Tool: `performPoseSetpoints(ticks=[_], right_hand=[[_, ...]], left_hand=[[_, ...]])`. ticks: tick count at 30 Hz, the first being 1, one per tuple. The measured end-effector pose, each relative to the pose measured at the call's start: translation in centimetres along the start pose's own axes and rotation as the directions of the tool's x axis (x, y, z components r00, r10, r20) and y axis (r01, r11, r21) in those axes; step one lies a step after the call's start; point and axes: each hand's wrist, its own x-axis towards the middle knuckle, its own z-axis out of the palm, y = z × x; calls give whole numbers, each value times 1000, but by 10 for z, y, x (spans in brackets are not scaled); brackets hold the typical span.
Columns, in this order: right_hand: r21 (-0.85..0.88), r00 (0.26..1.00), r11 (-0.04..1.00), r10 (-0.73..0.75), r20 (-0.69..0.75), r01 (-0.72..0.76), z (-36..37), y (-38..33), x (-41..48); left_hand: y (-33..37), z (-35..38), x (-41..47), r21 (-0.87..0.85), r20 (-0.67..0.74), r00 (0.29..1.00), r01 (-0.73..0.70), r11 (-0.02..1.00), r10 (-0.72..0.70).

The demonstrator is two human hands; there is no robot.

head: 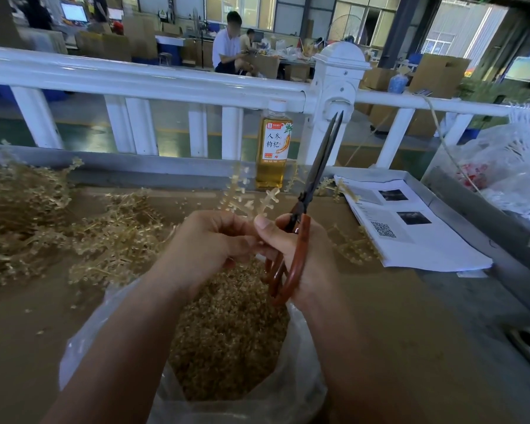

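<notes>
Closest, a clear plastic bag (pixel 83 341) of cut tan bits sits on the desk (pixel 395 316). Above it, the left hand (pixel 205 243) curls its fingers round a pale-tan branched plastic sprig (pixel 242 194); the right hand (pixel 306 258) grips orange-handled scissors (pixel 318 166), blades closed. The sprig looks light and brittle, so it is best held by the stem.

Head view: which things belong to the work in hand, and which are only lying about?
In use: left hand, right hand, scissors, beige sprig, clear bag of cut bits, pile of sprigs.
Lying about: drink bottle, printed sheets, white fence.
</notes>
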Motion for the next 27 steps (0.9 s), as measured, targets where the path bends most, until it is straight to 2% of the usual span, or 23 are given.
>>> performPoseSetpoints(ticks=[4,10,14,15,17,19,20,22,24,26,27], right_hand=[[-44,1000,999,10,-3,-10,2,-2,-4],[-59,999,998,14,-52,-17,4,0,-3],[12,998,1000,9,-67,-8,2,-1,0],[1,997,1000,6,-78,-6,0,-2,2],[-72,997,997,-4,-79,-1,-4,-3,4],[-110,998,993,-38,-42,33,-3,-1,3],[-114,998,991,-66,-14,64,-2,2,1],[-155,996,984,-84,25,87,3,6,-3],[-169,996,982,-75,43,81,8,10,-2],[-142,995,987,-62,78,73,10,11,-2],[-164,995,983,-68,78,80,10,10,-3]], left_hand=[[0,5,-1,184,41,999,-37,982,30],[1,6,0,339,-37,998,-28,941,43],[2,-11,-1,406,-31,997,78,910,-72],[2,-18,-2,409,-54,996,83,909,-66],[3,-33,-2,337,-213,976,36,941,39],[10,-38,-5,163,-395,905,-98,982,156],[15,-37,-8,92,-422,885,-174,980,197],[24,-26,-15,30,-342,903,-266,964,260],[28,-16,-17,11,-174,946,-275,961,273],[24,-10,-15,72,-21,969,-243,967,245],[21,-11,-13,158,42,974,-228,961,225]])
